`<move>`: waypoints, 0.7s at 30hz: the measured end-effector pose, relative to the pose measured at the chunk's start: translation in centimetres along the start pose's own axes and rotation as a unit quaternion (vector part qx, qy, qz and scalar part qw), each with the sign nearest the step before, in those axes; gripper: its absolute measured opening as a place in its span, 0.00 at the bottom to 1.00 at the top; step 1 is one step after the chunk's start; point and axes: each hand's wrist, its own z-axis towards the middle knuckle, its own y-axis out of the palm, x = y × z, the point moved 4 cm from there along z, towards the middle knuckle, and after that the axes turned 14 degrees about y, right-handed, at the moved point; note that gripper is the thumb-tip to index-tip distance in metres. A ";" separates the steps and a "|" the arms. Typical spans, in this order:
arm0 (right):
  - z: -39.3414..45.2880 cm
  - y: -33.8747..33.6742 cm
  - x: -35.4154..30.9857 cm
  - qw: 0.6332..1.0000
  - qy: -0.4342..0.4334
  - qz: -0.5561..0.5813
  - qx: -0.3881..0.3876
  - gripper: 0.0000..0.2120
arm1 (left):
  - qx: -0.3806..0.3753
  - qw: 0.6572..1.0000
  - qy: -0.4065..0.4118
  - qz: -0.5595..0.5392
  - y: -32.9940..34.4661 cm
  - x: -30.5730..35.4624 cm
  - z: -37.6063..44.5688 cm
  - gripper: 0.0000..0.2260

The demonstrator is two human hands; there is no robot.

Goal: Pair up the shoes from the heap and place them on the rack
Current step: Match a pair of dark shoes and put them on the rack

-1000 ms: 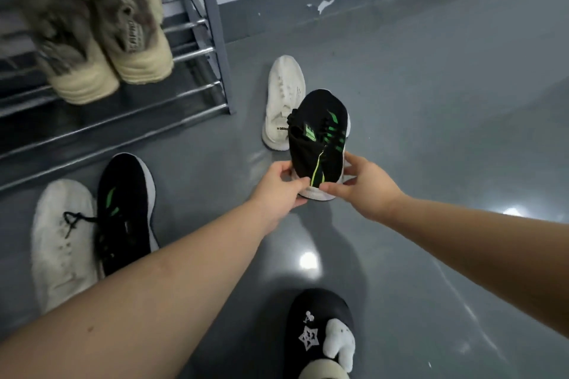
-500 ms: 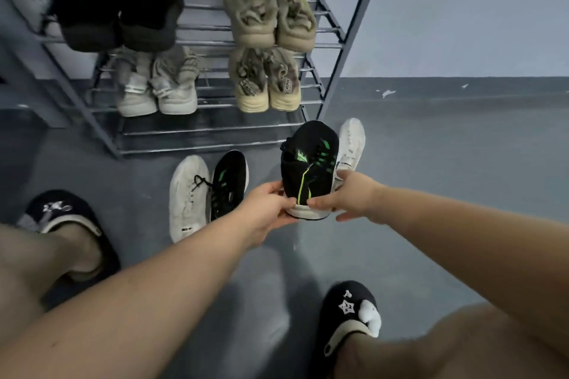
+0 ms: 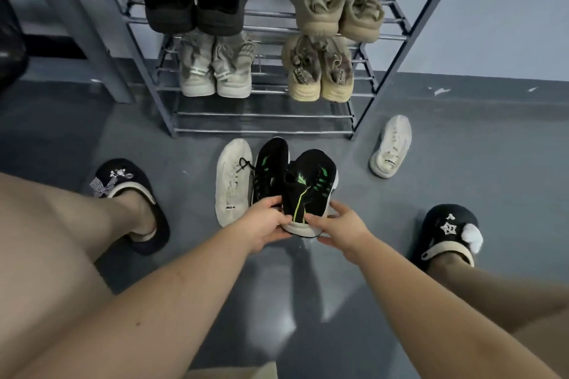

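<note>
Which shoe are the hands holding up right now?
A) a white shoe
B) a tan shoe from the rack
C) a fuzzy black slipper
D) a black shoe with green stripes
D: both hands, left hand and right hand, hold the heel end of the black shoe with green stripes, beside its match on the floor.
</note>
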 end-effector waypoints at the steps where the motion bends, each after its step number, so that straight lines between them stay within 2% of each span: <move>1: 0.6 0.0 0.3 1.000 0.001 0.004 -0.008 0.34 | 0.005 1.000 -0.005 0.003 0.0 -0.5 0.5 0.25; 3: 2.2 -0.1 0.2 1.000 0.001 -0.008 -0.020 0.35 | 0.015 1.000 -0.010 0.014 0.1 -1.2 1.8 0.26; 6: 4.3 -0.2 -1.0 0.999 -0.018 -0.032 -0.036 0.42 | 0.043 0.999 -0.010 0.013 -0.1 -2.2 3.8 0.28; 9: 6.2 -0.1 -2.0 0.997 -0.041 -0.050 -0.030 0.43 | 0.052 0.999 0.000 0.018 -0.6 -3.1 6.0 0.30; 15: 10.4 -0.3 -3.6 0.994 -0.023 -0.097 -0.031 0.43 | 0.025 0.986 0.025 0.164 -0.9 -4.1 10.0 0.28; 17: 11.7 -0.7 -3.3 0.992 -0.009 -0.120 -0.028 0.43 | 0.015 0.967 0.031 0.254 -1.0 -4.6 10.6 0.28; 19: 12.6 -1.3 -2.2 0.986 0.008 -0.164 -0.011 0.43 | 0.015 0.920 0.036 0.389 -1.8 -5.0 10.7 0.29; 21: 13.0 -1.4 -0.9 0.987 0.029 -0.158 -0.005 0.44 | 0.033 0.888 0.044 0.457 -2.8 -5.4 10.4 0.30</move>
